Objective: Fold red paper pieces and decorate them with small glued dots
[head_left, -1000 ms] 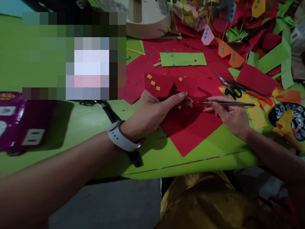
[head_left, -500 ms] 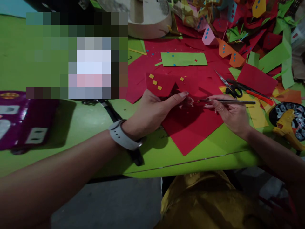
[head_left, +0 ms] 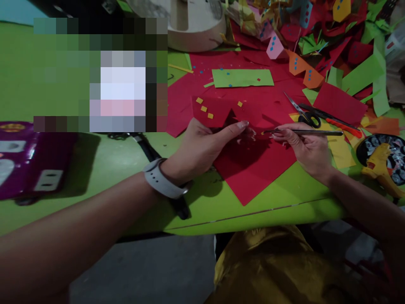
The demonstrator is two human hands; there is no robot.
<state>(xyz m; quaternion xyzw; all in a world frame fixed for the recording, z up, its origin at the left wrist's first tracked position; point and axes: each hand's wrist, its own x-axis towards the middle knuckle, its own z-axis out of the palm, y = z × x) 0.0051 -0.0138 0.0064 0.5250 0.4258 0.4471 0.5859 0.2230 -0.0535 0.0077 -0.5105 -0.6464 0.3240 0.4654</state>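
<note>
While the left hand (head_left: pixel 202 147) grips the red card (head_left: pixel 220 114), the right hand (head_left: pixel 305 147) poises the tweezers (head_left: pixel 322 133)

Although the head view is dim, I can make out both hands. Taking the left hand as the middle of my clock, I have the red card just beyond it at 12 o'clock, its near edge running into the hand, with three yellow squares (head_left: pixel 203 109) in a slanting row on it. One lone yellow square (head_left: pixel 239 104) lies between 1 and 2 o'clock; I cannot tell whether it shares that card. The left fingers look closed on the card, thumb toward 2 o'clock, though much of the grip is hidden.

At 3 o'clock, the right fingers pinch the tweezers, whose tips aim at 9 o'clock, near the left thumb but apart. A tiny yellow piece (head_left: pixel 262 133) shows at the tips; whether they clasp it, I can't be sure.

I judge the step in hand to be handling that piece above the red sheet (head_left: pixel 253 181). The next move calls for a light, even squeeze and a still card; pressing hard could flick the piece away. I'd also mind the scissors (head_left: pixel 300 110) at 2 o'clock, close beyond the right hand.
</note>
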